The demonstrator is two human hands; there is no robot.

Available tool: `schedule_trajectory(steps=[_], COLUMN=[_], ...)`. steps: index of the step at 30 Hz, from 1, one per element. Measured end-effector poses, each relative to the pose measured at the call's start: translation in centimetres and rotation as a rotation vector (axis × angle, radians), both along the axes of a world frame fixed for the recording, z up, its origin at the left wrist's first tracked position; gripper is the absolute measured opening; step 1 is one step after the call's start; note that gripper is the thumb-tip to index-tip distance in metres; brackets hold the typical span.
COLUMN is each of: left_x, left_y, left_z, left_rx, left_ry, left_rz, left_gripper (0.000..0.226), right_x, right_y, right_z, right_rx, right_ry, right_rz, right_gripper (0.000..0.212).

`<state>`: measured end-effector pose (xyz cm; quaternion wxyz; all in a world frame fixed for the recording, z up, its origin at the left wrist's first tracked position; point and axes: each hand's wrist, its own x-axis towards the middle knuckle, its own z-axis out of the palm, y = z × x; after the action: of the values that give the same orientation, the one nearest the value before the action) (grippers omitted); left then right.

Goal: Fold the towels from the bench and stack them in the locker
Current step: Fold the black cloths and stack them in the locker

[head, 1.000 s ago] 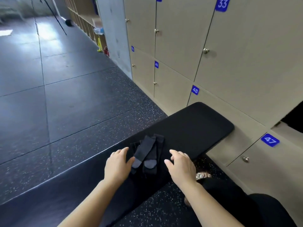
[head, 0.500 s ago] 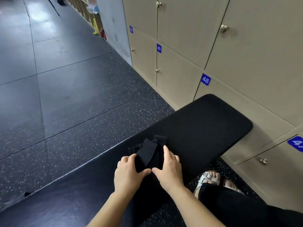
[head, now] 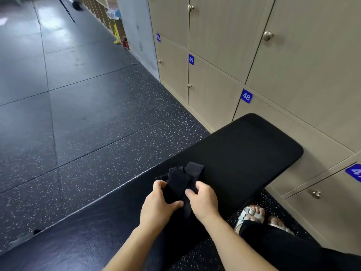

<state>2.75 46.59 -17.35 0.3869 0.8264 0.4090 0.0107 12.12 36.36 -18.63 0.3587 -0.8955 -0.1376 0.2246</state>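
A small bundle of black towels point(head: 180, 179) lies near the middle of the black padded bench point(head: 244, 153). My left hand point(head: 159, 206) grips the bundle's left side, thumb curled over the near end. From the right, my right hand point(head: 204, 201) pinches the same cloth with curled fingers. The bundle's near end is lifted slightly between both hands. The far ends stick out beyond my fingers. Beige lockers point(head: 293, 75) with closed doors stand along the wall to the right.
Blue number plates 48 point(head: 246, 96) and 49 point(head: 191, 59) mark the locker doors, each with a round knob. My sandalled feet point(head: 254, 214) rest on the speckled floor between bench and lockers. Dark rubber floor point(head: 78, 114) stretches to the left.
Both hands came together from either side of the towels and closed on them. The near end of the bundle has risen off the bench.
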Motion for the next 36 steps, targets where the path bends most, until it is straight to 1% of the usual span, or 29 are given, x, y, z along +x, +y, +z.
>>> schedule_trajectory(steps=[2,4,5,7,9,10,12,15,16,17,18,19,20,22,24,25,26,27,28,29,30,32,33,34,36], left_x=[0.0,0.1,0.1,0.2,0.4,0.5,0.8,1.6,2.0,2.4,2.9,3.4,4.0,5.1,6.2,6.7,7.3,7.8,8.3,8.8,9.3,10.2,10.7,11.2,12.2], left_y=[0.1,0.3,0.4,0.5,0.4,0.3,0.2,-0.2,-0.6,-1.1,-1.7,-2.4,-3.3,-5.2,-7.5,-8.8,-10.1,-11.4,-12.7,-14.2,-15.5,-18.3,-19.8,-21.3,-24.3], left_z=[0.3,0.6,0.7,1.2,2.1,2.6,3.7,6.0,6.9,7.6,8.3,9.0,9.6,10.8,12.0,12.4,12.9,13.3,13.7,14.1,14.4,14.7,14.8,14.9,15.0], left_rx=[-0.055,-0.118,-0.143,-0.198,-0.285,-0.359,-0.511,-0.611,-0.628,-0.633,-0.638,-0.641,-0.653,-0.697,-0.760,-0.787,-0.806,-0.824,-0.842,-0.862,-0.877,-0.896,-0.896,-0.893,-0.881], left_ry=[-0.057,-0.107,-0.123,-0.175,-0.241,-0.282,-0.345,-0.401,-0.421,-0.434,-0.450,-0.469,-0.489,-0.521,-0.539,-0.541,-0.537,-0.530,-0.520,-0.504,-0.487,-0.455,-0.440,-0.429,-0.412], left_rz=[0.015,0.038,0.054,0.085,0.111,0.118,0.105,0.080,0.070,0.059,0.047,0.031,0.019,-0.004,-0.028,-0.043,-0.063,-0.086,-0.110,-0.139,-0.163,-0.209,-0.230,-0.252,-0.298], left_gripper=[0.058,0.048,0.044,0.039,0.031,0.027,0.021,0.020,0.020,0.019,0.019,0.020,0.020,0.019,0.019,0.019,0.019,0.019,0.018,0.017,0.017,0.017,0.017,0.017,0.016], right_x=[0.0,-0.2,-0.2,0.2,0.5,0.8,1.2,1.8,2.0,2.1,2.4,2.6,2.8,3.1,3.5,3.7,4.0,4.2,4.4,4.7,4.8,5.4,5.5,5.5,5.5], right_y=[-0.1,-0.1,-0.2,-0.2,-0.3,-0.5,-0.8,-1.7,-2.3,-2.9,-3.6,-4.5,-5.5,-7.6,-10.0,-11.4,-12.9,-14.3,-15.6,-17.1,-18.2,-21.0,-22.5,-24.0,-26.9], right_z=[0.2,0.6,0.5,0.6,1.5,2.0,3.4,5.9,6.8,8.0,8.9,9.8,10.6,12.0,13.0,13.6,14.1,14.6,15.0,15.1,15.2,15.3,15.8,16.2,17.2], right_rx=[0.084,0.195,0.248,0.319,0.391,0.425,0.490,0.584,0.603,0.610,0.620,0.630,0.649,0.735,0.866,0.936,0.978,0.978,0.960,0.924,0.898,0.884,0.889,0.901,0.906], right_ry=[0.099,0.193,0.224,0.280,0.293,0.308,0.335,0.341,0.327,0.297,0.246,0.186,0.142,0.141,0.232,0.313,0.398,0.477,0.532,0.540,0.524,0.482,0.486,0.509,0.558], right_rz=[-0.050,-0.077,-0.090,-0.098,-0.099,-0.095,-0.070,-0.060,-0.071,-0.083,-0.099,-0.130,-0.191,-0.358,-0.519,-0.560,-0.572,-0.564,-0.552,-0.570,-0.610,-0.712,-0.763,-0.798,-0.816], right_gripper=[0.043,0.035,0.035,0.041,0.026,0.025,0.030,0.058,0.058,0.050,0.036,0.020,0.017,0.039,0.047,0.044,0.036,0.027,0.023,0.024,0.026,0.041,0.045,0.044,0.030])
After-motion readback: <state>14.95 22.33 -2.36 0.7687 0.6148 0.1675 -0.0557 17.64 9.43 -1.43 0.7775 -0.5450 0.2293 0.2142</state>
